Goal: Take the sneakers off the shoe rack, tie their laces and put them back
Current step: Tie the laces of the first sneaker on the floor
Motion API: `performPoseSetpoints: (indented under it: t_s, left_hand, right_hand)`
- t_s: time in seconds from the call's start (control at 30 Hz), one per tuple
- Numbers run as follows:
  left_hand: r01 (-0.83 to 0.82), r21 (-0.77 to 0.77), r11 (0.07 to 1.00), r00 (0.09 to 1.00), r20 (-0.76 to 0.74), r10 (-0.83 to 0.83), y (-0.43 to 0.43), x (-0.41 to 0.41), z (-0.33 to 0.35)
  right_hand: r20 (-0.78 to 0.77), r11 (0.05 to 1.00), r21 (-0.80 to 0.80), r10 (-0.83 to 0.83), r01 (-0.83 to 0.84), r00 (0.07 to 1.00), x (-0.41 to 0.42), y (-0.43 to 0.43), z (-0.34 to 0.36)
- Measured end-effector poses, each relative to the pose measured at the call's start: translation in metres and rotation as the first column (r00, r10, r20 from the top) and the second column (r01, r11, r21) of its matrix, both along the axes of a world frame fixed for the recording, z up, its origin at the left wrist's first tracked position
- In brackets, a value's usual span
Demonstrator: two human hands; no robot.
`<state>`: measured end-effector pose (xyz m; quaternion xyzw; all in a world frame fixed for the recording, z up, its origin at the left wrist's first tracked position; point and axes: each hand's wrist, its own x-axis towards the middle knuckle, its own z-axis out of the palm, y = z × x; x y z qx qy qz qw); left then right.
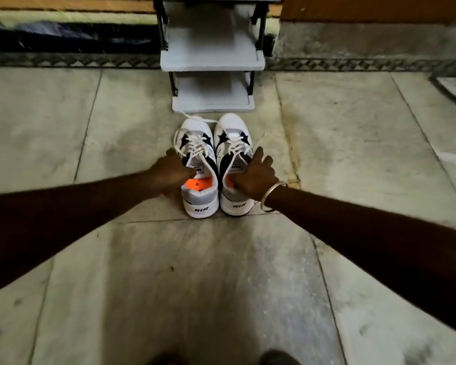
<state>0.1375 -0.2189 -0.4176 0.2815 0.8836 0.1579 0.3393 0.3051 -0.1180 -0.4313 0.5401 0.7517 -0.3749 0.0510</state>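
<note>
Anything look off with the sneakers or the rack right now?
One thing: the left sneaker has a loose lace trailing over its toe toward the shoe rack. The right sneaker sits straight beside it. Nothing looks damaged.

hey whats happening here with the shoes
A person reaches both hands to a pair of white sneakers on the floor in front of an empty shoe rack. The left hand grips the collar of the left sneaker, the right hand that of the right sneaker. The laces look loose, not tied yet.
</note>
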Motion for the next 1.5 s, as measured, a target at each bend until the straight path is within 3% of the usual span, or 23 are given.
performPoseSetpoints:
  t_s: [0.17, 0.3, 0.4, 0.5, 0.57, 0.7, 0.87, 1.1, 1.2, 1.27, 1.33, 1.43, 1.5]
  left_hand:
    - [0.202, -0.023, 0.979, 0.970, -0.136, -0.204, 0.008, -0.006, 0.019]
    - [0.285, 0.023, 0.958, 0.930, -0.247, -0.271, 0.003, 0.009, 0.019]
    - [0.435, -0.025, 0.900, 0.785, -0.480, -0.392, -0.008, 0.025, 0.010]
    - [0.590, -0.039, 0.806, 0.624, -0.612, -0.486, -0.018, 0.028, 0.009]
    - [0.642, -0.015, 0.767, 0.606, -0.602, -0.519, -0.024, 0.029, 0.009]
    - [0.656, 0.114, 0.746, 0.687, -0.500, -0.527, -0.039, 0.034, 0.009]
    - [0.759, -0.067, 0.647, 0.502, -0.573, -0.648, -0.063, 0.028, -0.002]
    - [0.763, -0.136, 0.632, 0.478, -0.539, -0.693, -0.071, 0.024, 0.001]
    - [0.726, -0.008, 0.688, 0.587, -0.513, -0.626, -0.074, 0.027, 0.007]
    - [0.607, 0.148, 0.781, 0.734, -0.479, -0.481, -0.068, 0.025, 0.016]
    - [0.467, 0.208, 0.859, 0.827, -0.446, -0.342, -0.057, 0.016, 0.018]
    - [0.294, 0.181, 0.939, 0.942, -0.224, -0.252, -0.044, -0.002, 0.021]
    - [0.251, 0.170, 0.953, 0.962, -0.157, -0.225, -0.039, -0.007, 0.021]
  right_hand:
    - [0.045, 0.906, 0.311, 0.286, -0.285, 0.957, -0.009, 0.003, 0.033]
    - [0.096, 0.874, 0.294, 0.375, -0.386, 0.922, -0.018, -0.014, 0.036]
    - [0.178, 0.803, 0.360, 0.441, -0.475, 0.880, -0.013, -0.024, 0.024]
    - [0.240, 0.707, 0.419, 0.518, -0.569, 0.821, -0.006, -0.019, 0.025]
    - [0.271, 0.674, 0.419, 0.546, -0.608, 0.792, -0.004, -0.017, 0.027]
    - [0.301, 0.682, 0.357, 0.563, -0.639, 0.770, 0.006, -0.021, 0.024]
    - [0.350, 0.637, 0.287, 0.626, -0.716, 0.697, 0.013, 0.001, -0.010]
    - [0.414, 0.628, 0.309, 0.587, -0.714, 0.695, 0.032, -0.008, 0.015]
    - [0.478, 0.594, 0.361, 0.544, -0.719, 0.689, 0.028, -0.012, 0.031]
    - [0.390, 0.606, 0.442, 0.534, -0.661, 0.750, 0.019, -0.014, 0.043]
    - [0.228, 0.651, 0.508, 0.529, -0.564, 0.817, 0.008, -0.012, 0.051]
    - [0.036, 0.790, 0.333, 0.536, -0.516, 0.844, -0.011, -0.008, 0.058]
    - [-0.017, 0.834, 0.160, 0.537, -0.528, 0.843, -0.024, -0.009, 0.053]
